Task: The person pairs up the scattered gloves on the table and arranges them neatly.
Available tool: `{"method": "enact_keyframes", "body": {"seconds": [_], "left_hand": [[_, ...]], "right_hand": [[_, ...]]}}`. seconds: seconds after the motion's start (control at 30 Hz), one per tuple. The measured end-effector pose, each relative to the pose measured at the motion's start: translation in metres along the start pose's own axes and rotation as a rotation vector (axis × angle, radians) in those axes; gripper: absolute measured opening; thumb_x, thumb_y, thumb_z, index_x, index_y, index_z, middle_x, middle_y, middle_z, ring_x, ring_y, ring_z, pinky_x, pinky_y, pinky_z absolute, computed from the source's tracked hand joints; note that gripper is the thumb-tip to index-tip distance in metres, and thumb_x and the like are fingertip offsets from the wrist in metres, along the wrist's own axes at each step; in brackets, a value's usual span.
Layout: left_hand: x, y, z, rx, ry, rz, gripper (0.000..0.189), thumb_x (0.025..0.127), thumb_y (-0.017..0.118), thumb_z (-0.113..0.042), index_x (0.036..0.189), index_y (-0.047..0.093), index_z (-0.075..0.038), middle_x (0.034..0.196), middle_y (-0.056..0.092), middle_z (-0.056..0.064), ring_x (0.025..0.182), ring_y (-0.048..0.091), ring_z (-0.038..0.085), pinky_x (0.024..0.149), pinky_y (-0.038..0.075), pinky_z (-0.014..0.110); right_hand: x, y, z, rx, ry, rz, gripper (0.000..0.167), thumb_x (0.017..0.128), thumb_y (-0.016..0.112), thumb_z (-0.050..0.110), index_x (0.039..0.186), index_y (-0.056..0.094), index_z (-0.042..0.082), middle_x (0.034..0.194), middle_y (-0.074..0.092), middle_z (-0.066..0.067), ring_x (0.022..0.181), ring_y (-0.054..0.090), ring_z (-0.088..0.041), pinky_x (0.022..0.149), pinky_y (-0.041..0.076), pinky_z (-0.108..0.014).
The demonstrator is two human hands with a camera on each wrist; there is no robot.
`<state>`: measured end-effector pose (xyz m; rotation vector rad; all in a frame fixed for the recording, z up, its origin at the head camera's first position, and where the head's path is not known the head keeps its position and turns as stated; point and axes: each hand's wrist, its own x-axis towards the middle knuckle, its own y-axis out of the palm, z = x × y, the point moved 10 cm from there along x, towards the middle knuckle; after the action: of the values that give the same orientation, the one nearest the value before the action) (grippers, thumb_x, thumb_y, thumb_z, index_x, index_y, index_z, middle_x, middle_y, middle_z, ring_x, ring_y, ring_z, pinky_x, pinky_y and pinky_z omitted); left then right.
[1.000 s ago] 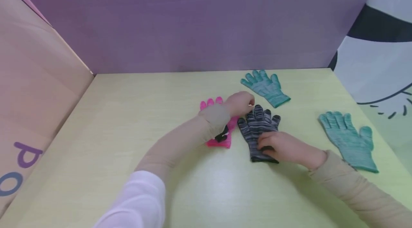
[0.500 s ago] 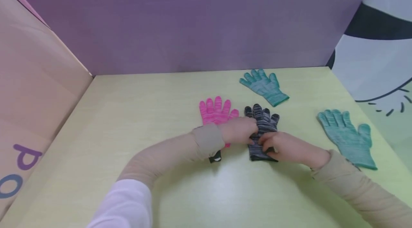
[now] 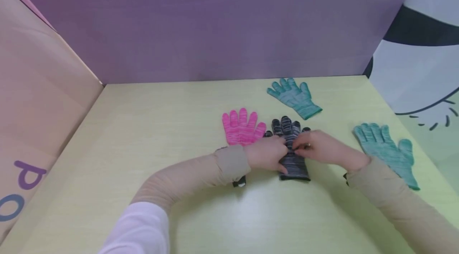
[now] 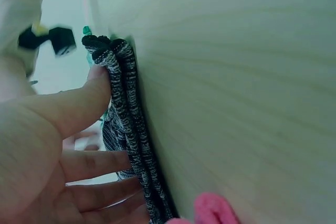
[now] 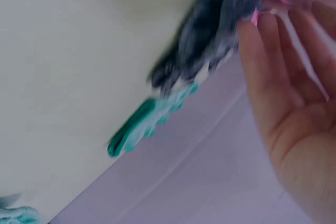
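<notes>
A dark grey-and-black striped knit glove (image 3: 295, 166) lies flat on the table, fingers pointing away, with both hands over it. My left hand (image 3: 267, 152) is at its left side; in the left wrist view the thumb and fingertips of this hand (image 4: 63, 145) touch the folded layers of the striped glove (image 4: 126, 114). My right hand (image 3: 328, 148) is over the glove's right side, fingers slightly bent. In the right wrist view its fingers are loosely extended beside the blurred glove (image 5: 210, 24); whether they touch it, I cannot tell. Nothing is gripped in this hand.
A pink glove (image 3: 243, 126) lies just left of the striped one, partly under my left forearm. One teal glove (image 3: 297, 98) is near the table's back edge, another teal glove (image 3: 389, 152) toward the right edge. A purple panel (image 3: 229, 26) stands behind the table (image 3: 143, 126).
My left hand has come down from the striped glove's fingertips to its left side, uncovering most of the pink glove. My right hand has shifted from the palm up toward the right-hand finger.
</notes>
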<state>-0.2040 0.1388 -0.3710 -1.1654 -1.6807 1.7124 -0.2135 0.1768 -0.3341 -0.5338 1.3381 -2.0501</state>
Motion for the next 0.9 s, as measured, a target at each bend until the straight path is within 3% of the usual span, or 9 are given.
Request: {"method": "enact_keyframes", "body": {"seconds": [0.17,0.27,0.5,0.73,0.9], "left_hand": [[0.000,0.000,0.000,0.022,0.002,-0.004,0.046,0.084,0.061,-0.055,0.102,0.067,-0.012,0.106,0.060,0.000,0.099,0.055,0.014,0.090,0.047,0.025],[0.000,0.001,-0.001,0.033,-0.006,-0.011,0.050,0.084,0.060,-0.058,0.103,0.067,-0.012,0.105,0.060,0.000,0.100,0.055,0.014,0.093,0.046,0.026],[-0.001,0.003,-0.003,0.059,-0.022,-0.009,0.058,0.082,0.061,-0.060,0.116,0.063,-0.014,0.119,0.057,0.004,0.105,0.053,0.017,0.092,0.049,0.028],[-0.001,0.003,-0.005,0.105,-0.029,-0.028,0.063,0.081,0.061,-0.062,0.121,0.061,-0.013,0.123,0.056,0.006,0.107,0.053,0.018,0.094,0.049,0.029],[-0.001,0.003,-0.004,0.105,-0.041,-0.037,0.063,0.080,0.062,-0.062,0.120,0.061,-0.013,0.121,0.056,0.005,0.106,0.053,0.017,0.093,0.049,0.029]], "right_hand": [[0.024,-0.024,-0.050,0.058,0.308,-0.053,0.018,0.090,0.062,0.013,0.100,0.070,0.000,0.092,0.070,-0.012,0.077,0.062,-0.019,0.065,0.051,-0.034],[0.037,-0.025,-0.072,0.089,0.428,-0.049,0.027,0.093,0.057,0.019,0.106,0.068,-0.002,0.097,0.069,-0.017,0.080,0.063,-0.023,0.068,0.051,-0.038],[0.059,-0.016,-0.091,0.120,0.511,-0.041,0.031,0.095,0.055,0.021,0.107,0.066,-0.005,0.101,0.068,-0.021,0.088,0.063,-0.030,0.075,0.052,-0.043],[0.064,-0.010,-0.098,0.031,0.573,-0.035,0.034,0.089,0.062,0.023,0.104,0.063,-0.007,0.103,0.065,-0.024,0.090,0.061,-0.034,0.077,0.050,-0.045],[0.066,-0.010,-0.096,0.041,0.534,-0.045,0.021,0.088,0.063,0.018,0.088,0.065,-0.003,0.082,0.066,-0.015,0.071,0.058,-0.025,0.063,0.047,-0.035]]}}
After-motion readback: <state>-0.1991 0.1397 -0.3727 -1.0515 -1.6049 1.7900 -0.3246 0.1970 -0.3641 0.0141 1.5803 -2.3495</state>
